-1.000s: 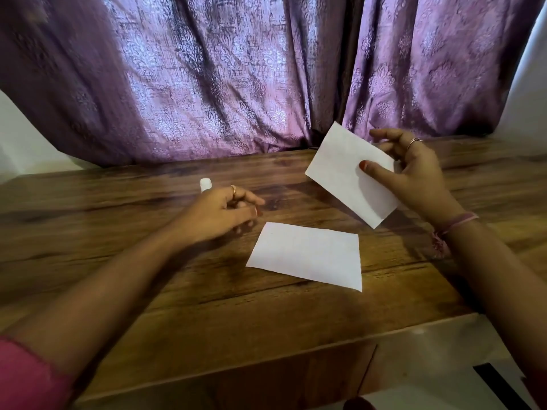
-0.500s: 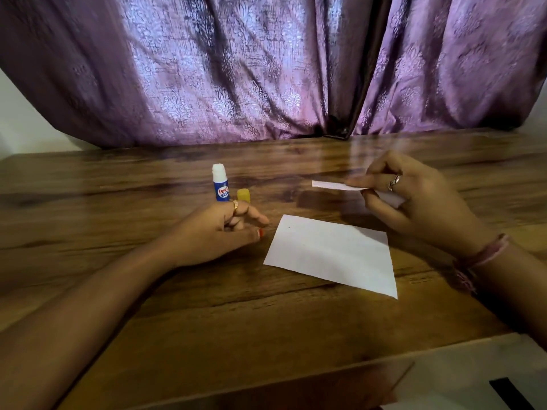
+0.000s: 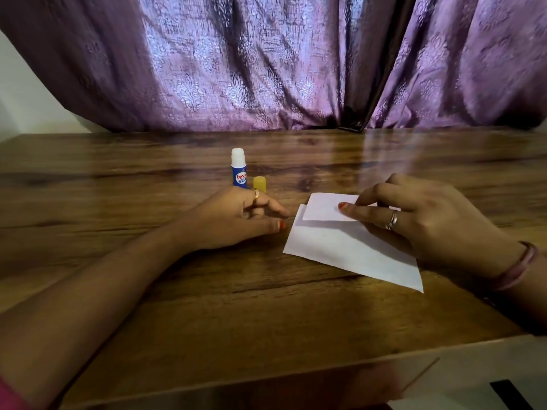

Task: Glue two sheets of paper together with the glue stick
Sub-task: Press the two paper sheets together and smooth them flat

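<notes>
A white sheet of paper [image 3: 349, 250] lies flat on the wooden table [image 3: 207, 306]. My right hand [image 3: 426, 223] holds a second white sheet [image 3: 322, 208] low over the first one's far edge, fingers on top, thumb hidden beneath. My left hand [image 3: 236, 220] rests on the table just left of the sheets, fingers loosely curled, holding nothing. Behind it stands the blue glue stick [image 3: 238, 168], uncapped with its white glue end showing. Its yellow cap [image 3: 260, 183] stands beside it.
A purple patterned curtain [image 3: 266, 63] hangs along the table's far edge. The table's front edge [image 3: 266, 377] runs close to me, with a white surface [image 3: 473, 377] below at the right.
My right hand brought the second sheet down and toward me, from in the air to just over the lying sheet's far edge. The left hand stayed put.
</notes>
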Demonstrator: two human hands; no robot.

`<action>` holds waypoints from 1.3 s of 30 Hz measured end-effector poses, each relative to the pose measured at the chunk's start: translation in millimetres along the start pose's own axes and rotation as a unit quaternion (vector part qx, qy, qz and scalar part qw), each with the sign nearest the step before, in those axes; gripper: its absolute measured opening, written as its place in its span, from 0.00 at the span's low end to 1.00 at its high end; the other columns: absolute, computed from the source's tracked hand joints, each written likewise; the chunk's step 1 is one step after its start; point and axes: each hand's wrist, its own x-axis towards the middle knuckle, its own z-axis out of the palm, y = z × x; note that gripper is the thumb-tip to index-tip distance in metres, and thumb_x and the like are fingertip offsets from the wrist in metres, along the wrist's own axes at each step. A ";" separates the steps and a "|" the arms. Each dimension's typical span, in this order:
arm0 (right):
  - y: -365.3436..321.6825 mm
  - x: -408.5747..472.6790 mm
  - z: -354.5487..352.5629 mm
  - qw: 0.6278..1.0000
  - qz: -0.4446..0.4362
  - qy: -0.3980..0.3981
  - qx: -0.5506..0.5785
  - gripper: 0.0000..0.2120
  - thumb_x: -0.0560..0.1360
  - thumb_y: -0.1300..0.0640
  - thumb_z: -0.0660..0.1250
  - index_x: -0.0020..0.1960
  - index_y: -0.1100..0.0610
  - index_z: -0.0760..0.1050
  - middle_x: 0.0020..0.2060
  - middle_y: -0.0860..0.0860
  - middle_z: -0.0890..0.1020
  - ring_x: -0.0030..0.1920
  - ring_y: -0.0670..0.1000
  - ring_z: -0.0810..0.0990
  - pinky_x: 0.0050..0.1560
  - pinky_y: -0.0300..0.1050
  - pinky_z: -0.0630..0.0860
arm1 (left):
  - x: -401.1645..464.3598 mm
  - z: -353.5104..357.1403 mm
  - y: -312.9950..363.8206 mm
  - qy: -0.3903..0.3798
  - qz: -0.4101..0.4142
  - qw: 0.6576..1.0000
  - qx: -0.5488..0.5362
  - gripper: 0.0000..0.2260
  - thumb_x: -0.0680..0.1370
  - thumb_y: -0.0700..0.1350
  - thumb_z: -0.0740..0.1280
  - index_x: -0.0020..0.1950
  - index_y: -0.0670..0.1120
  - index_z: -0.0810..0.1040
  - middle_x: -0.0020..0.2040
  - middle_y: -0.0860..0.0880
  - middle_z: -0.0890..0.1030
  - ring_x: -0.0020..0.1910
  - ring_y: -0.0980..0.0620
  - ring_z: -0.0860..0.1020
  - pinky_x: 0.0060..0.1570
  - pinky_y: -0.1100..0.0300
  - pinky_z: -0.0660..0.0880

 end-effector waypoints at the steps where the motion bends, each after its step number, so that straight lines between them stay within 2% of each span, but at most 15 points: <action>1: -1.2 1.9 -1.3 1.000 -0.015 -0.004 -0.005 0.13 0.80 0.60 0.61 0.61 0.60 0.79 0.48 0.56 0.83 0.42 0.58 0.80 0.34 0.47 0.74 | 0.1 0.2 0.4 -0.003 -0.002 1.000 0.007 0.09 0.74 0.47 0.70 0.54 0.51 0.81 0.26 0.58 0.69 0.26 0.61 0.66 0.28 0.73 0.63; 7: -1.9 17.2 -4.9 0.994 -0.093 -0.013 -0.050 0.13 0.76 0.64 0.66 0.60 0.62 0.79 0.41 0.57 0.83 0.37 0.58 0.80 0.31 0.50 0.75 | -0.3 -2.4 3.1 -0.005 -0.001 0.999 0.039 0.11 0.73 0.50 0.70 0.54 0.52 0.82 0.26 0.56 0.70 0.27 0.61 0.69 0.30 0.74 0.64; 10: -2.7 20.8 -2.6 0.993 -0.111 -0.002 -0.043 0.12 0.77 0.64 0.64 0.59 0.62 0.80 0.40 0.56 0.83 0.35 0.57 0.80 0.31 0.51 0.75 | -0.8 -2.9 3.0 -0.008 0.005 0.998 0.063 0.09 0.73 0.52 0.70 0.53 0.55 0.83 0.31 0.53 0.78 0.31 0.61 0.72 0.33 0.73 0.66; 12: -4.6 19.8 -0.5 0.994 -0.105 -0.006 -0.025 0.13 0.79 0.62 0.62 0.60 0.60 0.80 0.41 0.56 0.83 0.35 0.56 0.79 0.31 0.50 0.74 | -0.9 -1.9 3.7 -0.008 0.013 0.998 0.064 0.10 0.73 0.51 0.70 0.53 0.54 0.83 0.30 0.58 0.78 0.31 0.63 0.73 0.33 0.74 0.65; 14: -7.3 18.3 1.1 0.996 -0.093 -0.015 -0.001 0.14 0.79 0.60 0.59 0.61 0.59 0.79 0.44 0.55 0.83 0.37 0.55 0.78 0.33 0.48 0.73 | -0.4 -1.2 3.8 -0.003 0.016 0.998 0.067 0.10 0.72 0.51 0.70 0.53 0.54 0.83 0.29 0.58 0.76 0.31 0.63 0.72 0.34 0.74 0.65; 16: -9.5 17.6 1.9 0.996 -0.089 -0.020 0.015 0.14 0.79 0.60 0.60 0.61 0.59 0.79 0.45 0.56 0.83 0.38 0.55 0.79 0.34 0.48 0.72 | -0.3 -1.5 3.7 -0.002 0.012 0.998 0.065 0.11 0.72 0.51 0.70 0.53 0.54 0.83 0.28 0.58 0.75 0.31 0.63 0.72 0.34 0.73 0.65; 20: -12.4 16.9 2.4 0.996 -0.085 -0.016 0.023 0.14 0.78 0.60 0.62 0.61 0.59 0.79 0.45 0.55 0.83 0.37 0.55 0.78 0.34 0.48 0.72 | -1.8 -1.5 6.5 -0.012 0.014 0.997 0.072 0.11 0.73 0.50 0.71 0.54 0.53 0.83 0.29 0.66 0.76 0.32 0.66 0.73 0.34 0.75 0.65; 23: -14.9 16.2 3.2 0.996 -0.079 -0.017 0.036 0.14 0.79 0.59 0.60 0.61 0.58 0.79 0.45 0.55 0.83 0.37 0.55 0.79 0.33 0.49 0.73 | -2.2 -1.1 7.2 -0.014 0.010 0.997 0.074 0.11 0.73 0.51 0.70 0.54 0.54 0.82 0.29 0.67 0.76 0.32 0.67 0.72 0.34 0.76 0.64; 29: -16.2 17.8 4.9 0.996 -0.079 -0.015 0.031 0.14 0.77 0.60 0.65 0.62 0.58 0.78 0.46 0.56 0.83 0.37 0.56 0.79 0.34 0.52 0.75 | -1.0 -3.1 7.8 -0.027 -0.018 0.999 0.029 0.12 0.71 0.50 0.72 0.55 0.54 0.81 0.27 0.66 0.75 0.29 0.70 0.73 0.31 0.79 0.64; 33: -19.7 19.5 4.2 0.996 -0.049 -0.024 0.066 0.13 0.80 0.57 0.60 0.58 0.58 0.81 0.44 0.54 0.83 0.36 0.54 0.78 0.34 0.52 0.75 | 1.7 -6.6 4.6 -0.044 -0.041 0.998 -0.011 0.15 0.69 0.49 0.74 0.55 0.56 0.80 0.27 0.59 0.71 0.24 0.63 0.67 0.26 0.73 0.62; 39: -20.4 20.5 5.7 0.995 -0.085 -0.019 0.045 0.13 0.80 0.58 0.60 0.61 0.59 0.79 0.44 0.56 0.83 0.36 0.56 0.78 0.32 0.52 0.74 | 2.6 -7.1 4.7 -0.058 -0.048 0.997 -0.019 0.16 0.67 0.50 0.75 0.54 0.54 0.80 0.27 0.58 0.71 0.24 0.62 0.67 0.25 0.72 0.62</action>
